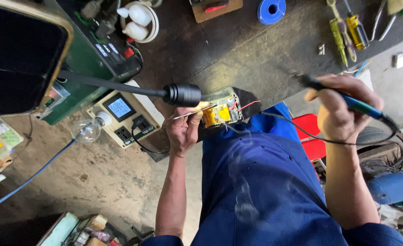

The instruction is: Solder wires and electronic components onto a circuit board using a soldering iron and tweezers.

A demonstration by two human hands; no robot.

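Observation:
My left hand (pixel 183 130) pinches a thin strand of solder wire (pixel 190 114) next to a small electronic unit with a yellow part and red wires (pixel 219 111), which rests at the edge of the dark workbench (pixel 238 50). My right hand (pixel 340 111) is raised to the right of the unit and grips a blue-handled soldering iron (pixel 347 101), its cord trailing off right. Faint smoke drifts over my blue trousers (pixel 265 182). A black lamp head on a flexible arm (pixel 182 94) hangs just left of the unit.
A white socket box with a blue display (pixel 121 118) and a clear bulb (pixel 87 130) sit at left beside a green device (pixel 92 50). On the bench lie screwdrivers (pixel 347 32), a blue tape roll (pixel 271 10) and white bottles (pixel 137 20). A red stool (pixel 311 132) stands at right.

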